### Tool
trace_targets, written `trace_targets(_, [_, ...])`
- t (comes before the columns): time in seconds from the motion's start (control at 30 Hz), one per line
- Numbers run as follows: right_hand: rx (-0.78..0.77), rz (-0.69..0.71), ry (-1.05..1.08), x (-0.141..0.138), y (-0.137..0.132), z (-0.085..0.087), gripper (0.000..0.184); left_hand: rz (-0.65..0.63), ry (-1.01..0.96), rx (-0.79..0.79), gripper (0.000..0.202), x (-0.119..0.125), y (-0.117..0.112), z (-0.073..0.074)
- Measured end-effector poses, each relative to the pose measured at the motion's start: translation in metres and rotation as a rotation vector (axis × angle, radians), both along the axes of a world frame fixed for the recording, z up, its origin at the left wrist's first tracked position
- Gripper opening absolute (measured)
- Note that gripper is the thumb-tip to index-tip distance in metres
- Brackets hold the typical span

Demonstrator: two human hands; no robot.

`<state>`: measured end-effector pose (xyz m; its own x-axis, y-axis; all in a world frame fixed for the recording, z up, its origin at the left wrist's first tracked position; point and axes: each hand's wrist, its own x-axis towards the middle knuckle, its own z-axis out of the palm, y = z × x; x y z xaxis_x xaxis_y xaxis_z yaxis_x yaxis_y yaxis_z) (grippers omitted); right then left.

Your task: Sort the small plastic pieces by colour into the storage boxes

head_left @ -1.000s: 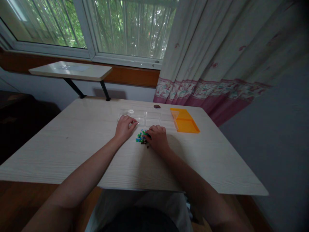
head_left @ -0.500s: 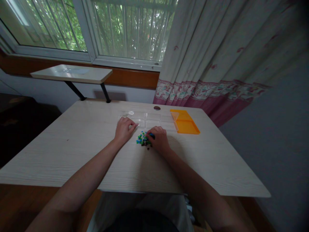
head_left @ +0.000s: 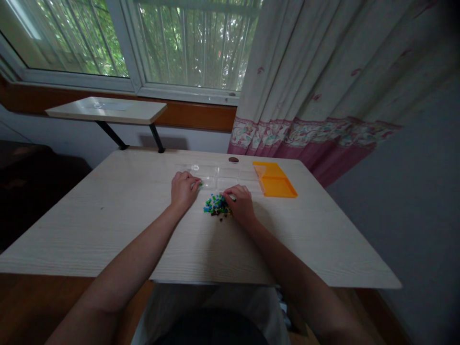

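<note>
A heap of tiny blue, green and dark pieces [head_left: 215, 205] lies on the pale wooden table. My right hand [head_left: 240, 205] rests at the heap's right side, thumb and fingers pinched together at its edge; what is in the pinch is too small to make out. Behind the heap lies a clear plastic tray [head_left: 227, 178] with several compartments. At the tray's front left my left hand [head_left: 184, 192] is closed in a pinch, with a small green piece [head_left: 201, 184] showing at the fingertips.
An orange plastic case part [head_left: 276, 184] lies right of the clear tray. A round brown table insert [head_left: 233, 160] is at the back edge. On the left, a raised shelf [head_left: 108, 110] stands on black legs. A curtain [head_left: 305, 96] hangs behind the table.
My left hand has shifted slightly back and left over the tray, and a green piece now shows at its fingertips. My right fingers have drawn slightly back from the heap, uncovering more pieces.
</note>
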<state>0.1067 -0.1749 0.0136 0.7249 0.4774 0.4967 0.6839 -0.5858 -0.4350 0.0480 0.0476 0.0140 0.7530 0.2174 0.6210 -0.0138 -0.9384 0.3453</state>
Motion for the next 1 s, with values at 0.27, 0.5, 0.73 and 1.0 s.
trace_targets(0.27, [0.101, -0.027, 0.022, 0.003, -0.002, -0.005, 0.023, 0.021, 0.012, 0.037, 0.027, 0.0, -0.002, -0.001])
trace_targets(0.5, [0.09, -0.051, 0.027, 0.005, -0.002, -0.003, 0.023, -0.204, 0.005, 0.01, 0.03, -0.007, -0.017, 0.007])
trace_targets(0.73, [0.185, 0.109, 0.065, 0.001, 0.004, -0.002, 0.026, -0.437, 0.091, 0.056, 0.03, -0.012, -0.037, 0.011])
trace_targets(1.0, [0.208, 0.216, 0.063, 0.003, 0.004, -0.001, 0.024, -0.38, -0.006, 0.074, 0.024, -0.009, -0.024, 0.01])
